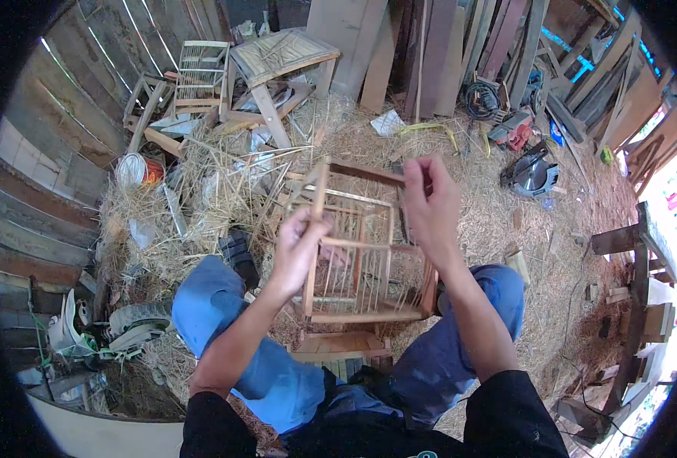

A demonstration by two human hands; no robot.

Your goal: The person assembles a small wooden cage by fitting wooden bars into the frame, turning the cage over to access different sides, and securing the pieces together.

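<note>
A small wooden cage (353,315), with a square frame and rows of thin upright bars, stands between my knees. My left hand (300,248) is wrapped round its left post, thumb and fingers closed on the wood. Beside the far right corner of the frame is my right hand (432,210), raised, with its fingers curled together. What those fingers hold, if anything, is too small or hidden to make out. Part of the cage's right side is behind my right hand and wrist.
Straw and shavings cover the floor (476,191). A wooden table (285,57) and a slatted chair (201,72) stand at the back left. A circular saw (531,172) lies to the right. Boards (422,61) lean on the back wall. A wooden bench (636,305) borders the right.
</note>
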